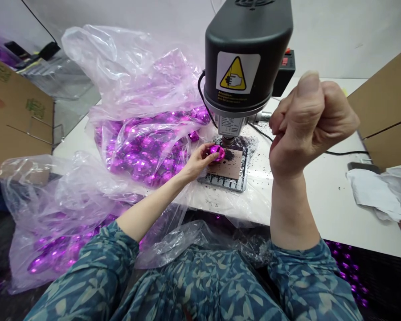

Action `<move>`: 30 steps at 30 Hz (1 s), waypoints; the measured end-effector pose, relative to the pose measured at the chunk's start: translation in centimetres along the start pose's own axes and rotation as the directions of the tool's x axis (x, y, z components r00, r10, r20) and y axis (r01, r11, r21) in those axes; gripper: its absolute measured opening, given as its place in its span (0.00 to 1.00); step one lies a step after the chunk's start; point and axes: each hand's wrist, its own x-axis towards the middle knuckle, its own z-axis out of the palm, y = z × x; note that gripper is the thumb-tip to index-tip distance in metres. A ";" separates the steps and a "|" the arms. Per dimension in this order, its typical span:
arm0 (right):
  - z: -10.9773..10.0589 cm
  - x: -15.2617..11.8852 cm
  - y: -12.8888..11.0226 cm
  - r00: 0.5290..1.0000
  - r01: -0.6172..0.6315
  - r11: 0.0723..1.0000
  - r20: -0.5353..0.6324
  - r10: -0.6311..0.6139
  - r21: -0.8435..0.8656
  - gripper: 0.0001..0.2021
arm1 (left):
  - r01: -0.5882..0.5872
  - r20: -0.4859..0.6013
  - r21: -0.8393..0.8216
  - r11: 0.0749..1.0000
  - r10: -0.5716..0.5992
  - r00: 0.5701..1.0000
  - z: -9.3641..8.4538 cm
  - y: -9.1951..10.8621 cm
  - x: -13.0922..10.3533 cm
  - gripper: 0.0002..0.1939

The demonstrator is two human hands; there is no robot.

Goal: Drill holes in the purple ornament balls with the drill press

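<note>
My left hand (202, 158) pinches a shiny purple faceted ball (217, 153), like a small disco ball. The ball rests on a brown board (232, 171) on the slotted metal base (220, 182) of a bench drill press (249, 58). Just above and right of it is the chuck (227, 141). My right hand (309, 120) is a raised fist at the press's right side, where a silver shaft (263, 117) runs toward it. The fingers wrap round the press handle, which they hide. Dark shavings (235, 155) lie over the board and base.
A clear plastic bag (130, 76) full of purple balls (147, 151) lies left of the press; another bag (60, 254) hangs below it. Cardboard boxes (16, 111) flank the white table (307, 214). White paper (376, 191) and a black cable (345, 153) lie right.
</note>
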 end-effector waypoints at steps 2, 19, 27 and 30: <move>0.0 0.0 0.0 1.000 -0.005 1.000 0.000 0.005 -0.012 0.29 | -0.010 0.011 0.022 1.000 0.010 1.000 0.0 -0.5 0.1 0.32; 0.0 -0.1 0.1 1.000 0.018 0.998 0.005 -0.018 -0.062 0.29 | -0.328 0.101 0.507 0.797 0.323 0.941 2.2 -2.3 0.0 0.27; 0.0 -0.6 0.0 0.996 0.081 0.997 -0.025 -0.081 0.005 0.30 | -0.300 0.100 0.487 0.820 0.289 0.952 2.4 -2.3 0.2 0.26; -0.2 -1.2 0.3 0.993 0.115 0.993 -0.015 -0.116 -0.020 0.30 | -0.298 0.104 0.474 0.829 0.284 0.953 2.3 -2.2 0.2 0.26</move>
